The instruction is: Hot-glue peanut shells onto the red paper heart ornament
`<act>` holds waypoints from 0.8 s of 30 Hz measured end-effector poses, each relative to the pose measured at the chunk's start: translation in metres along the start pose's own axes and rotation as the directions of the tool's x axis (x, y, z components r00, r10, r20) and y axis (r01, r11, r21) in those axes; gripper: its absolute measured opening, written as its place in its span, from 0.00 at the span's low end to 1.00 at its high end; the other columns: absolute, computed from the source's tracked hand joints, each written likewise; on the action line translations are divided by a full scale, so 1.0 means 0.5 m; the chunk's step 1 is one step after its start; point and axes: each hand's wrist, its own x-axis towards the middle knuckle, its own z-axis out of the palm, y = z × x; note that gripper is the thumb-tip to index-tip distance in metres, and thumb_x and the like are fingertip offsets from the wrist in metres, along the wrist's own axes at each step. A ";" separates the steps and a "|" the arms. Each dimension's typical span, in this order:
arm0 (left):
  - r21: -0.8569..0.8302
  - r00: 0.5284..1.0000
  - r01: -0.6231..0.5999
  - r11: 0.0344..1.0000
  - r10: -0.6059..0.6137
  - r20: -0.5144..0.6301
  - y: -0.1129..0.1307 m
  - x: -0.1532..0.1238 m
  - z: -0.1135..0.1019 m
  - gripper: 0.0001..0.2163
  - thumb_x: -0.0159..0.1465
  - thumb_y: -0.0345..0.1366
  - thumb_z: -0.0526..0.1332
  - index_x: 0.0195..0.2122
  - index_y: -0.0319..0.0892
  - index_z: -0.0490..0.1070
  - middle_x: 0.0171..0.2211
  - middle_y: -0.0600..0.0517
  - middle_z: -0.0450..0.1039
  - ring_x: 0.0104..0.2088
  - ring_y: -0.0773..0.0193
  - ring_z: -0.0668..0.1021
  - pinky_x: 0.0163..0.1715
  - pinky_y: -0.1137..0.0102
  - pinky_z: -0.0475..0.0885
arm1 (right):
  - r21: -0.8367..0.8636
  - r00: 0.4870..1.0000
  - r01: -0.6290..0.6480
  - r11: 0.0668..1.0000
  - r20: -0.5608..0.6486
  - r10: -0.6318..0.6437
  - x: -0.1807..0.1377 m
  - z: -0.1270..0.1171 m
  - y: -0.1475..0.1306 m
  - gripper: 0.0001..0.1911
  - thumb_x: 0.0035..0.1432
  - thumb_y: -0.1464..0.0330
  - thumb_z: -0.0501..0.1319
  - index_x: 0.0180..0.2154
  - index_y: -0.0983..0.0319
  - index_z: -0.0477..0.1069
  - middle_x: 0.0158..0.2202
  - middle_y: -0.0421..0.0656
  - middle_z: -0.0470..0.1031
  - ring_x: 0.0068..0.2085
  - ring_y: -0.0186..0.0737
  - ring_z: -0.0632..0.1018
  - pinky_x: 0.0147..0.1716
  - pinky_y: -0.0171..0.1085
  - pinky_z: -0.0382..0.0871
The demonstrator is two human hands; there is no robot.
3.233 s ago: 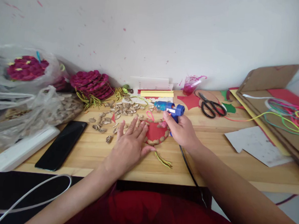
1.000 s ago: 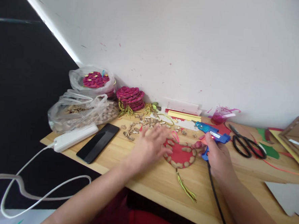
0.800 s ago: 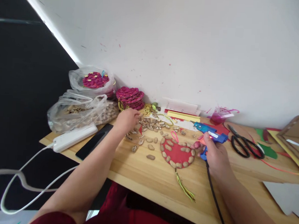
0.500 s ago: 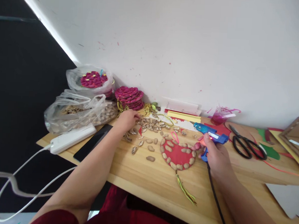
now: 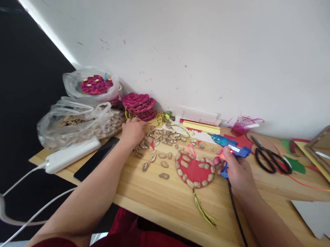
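Observation:
My right hand (image 5: 236,172) grips a blue glue gun (image 5: 228,145), whose nozzle points left above a red heart-shaped card (image 5: 196,171) edged with peanut shells. A yellow-green tassel (image 5: 203,212) hangs from the heart's tip. My left hand (image 5: 133,131) reaches far left into a scatter of peanut shells (image 5: 164,138) near the wall, fingers curled down on them; what they hold is hidden. A few loose shells (image 5: 164,175) lie between the pile and the heart.
Clear bags of shells (image 5: 78,123) and magenta flower pieces (image 5: 138,105) sit at the back left. A black phone (image 5: 95,158) and white power strip (image 5: 69,155) lie near the left edge. Black scissors (image 5: 271,160), coloured paper and cardboard (image 5: 329,146) are on the right.
My left hand left the heart and moved left to the shell pile by the magenta pieces. The view turned left. My right hand stayed by the heart with the glue gun.

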 end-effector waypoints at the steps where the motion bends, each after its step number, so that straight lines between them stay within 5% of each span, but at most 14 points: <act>1: -0.010 1.000 -0.022 1.000 0.022 -0.006 0.009 -0.003 0.000 0.19 0.66 0.28 0.54 0.50 0.41 0.82 0.53 0.37 0.79 0.55 0.43 0.76 0.58 0.47 0.70 | 0.006 1.000 -0.001 1.000 0.005 0.001 0.001 0.000 0.002 0.26 0.54 0.42 0.68 0.31 0.59 0.73 0.23 0.43 0.78 0.26 0.43 0.81 0.17 0.34 0.68; 4: -0.099 0.980 -0.184 0.978 0.191 0.061 0.043 -0.008 0.004 0.20 0.65 0.26 0.54 0.52 0.44 0.82 0.53 0.44 0.80 0.55 0.52 0.77 0.60 0.57 0.71 | 0.026 1.000 0.001 1.000 0.016 -0.001 0.002 0.000 0.005 0.28 0.53 0.42 0.69 0.32 0.61 0.73 0.23 0.41 0.76 0.25 0.40 0.81 0.18 0.31 0.68; 8: -0.218 0.928 -0.306 0.927 0.341 0.148 0.069 -0.016 0.012 0.21 0.59 0.22 0.55 0.42 0.46 0.85 0.47 0.50 0.82 0.48 0.62 0.81 0.53 0.70 0.74 | 0.036 1.000 0.024 0.999 0.010 -0.024 0.001 0.000 0.005 0.28 0.54 0.42 0.69 0.32 0.61 0.73 0.22 0.42 0.76 0.25 0.41 0.81 0.18 0.31 0.68; 12: -0.238 0.942 -0.273 0.932 0.309 0.132 0.062 -0.024 0.007 0.19 0.58 0.21 0.53 0.35 0.42 0.84 0.40 0.49 0.81 0.41 0.62 0.81 0.47 0.70 0.75 | 0.029 1.000 0.016 0.999 0.025 -0.016 0.002 -0.002 0.007 0.27 0.55 0.42 0.68 0.31 0.61 0.73 0.22 0.42 0.77 0.24 0.39 0.80 0.18 0.31 0.68; 17: -0.228 0.964 -0.233 0.945 0.256 0.078 0.058 -0.029 0.002 0.20 0.61 0.22 0.51 0.41 0.41 0.83 0.44 0.47 0.81 0.45 0.59 0.81 0.51 0.66 0.75 | 0.024 0.999 0.012 1.000 0.033 -0.013 0.000 -0.003 0.006 0.25 0.57 0.44 0.67 0.31 0.60 0.73 0.23 0.41 0.77 0.24 0.38 0.80 0.19 0.31 0.68; 22: -0.227 0.952 -0.267 0.937 0.294 0.092 0.070 -0.025 0.010 0.18 0.59 0.21 0.53 0.32 0.44 0.83 0.39 0.50 0.82 0.43 0.61 0.81 0.50 0.68 0.75 | 0.018 1.000 0.008 1.000 0.019 -0.008 -0.003 0.001 -0.001 0.27 0.55 0.42 0.68 0.31 0.60 0.72 0.22 0.41 0.76 0.24 0.39 0.80 0.19 0.32 0.68; 24: -0.212 0.952 -0.281 0.936 0.301 0.064 0.079 -0.019 0.016 0.19 0.62 0.22 0.52 0.37 0.43 0.84 0.44 0.48 0.82 0.48 0.57 0.79 0.56 0.62 0.72 | 0.003 1.000 0.011 1.000 0.014 -0.011 -0.002 0.001 0.000 0.28 0.55 0.41 0.67 0.31 0.60 0.72 0.21 0.40 0.76 0.23 0.39 0.79 0.19 0.32 0.67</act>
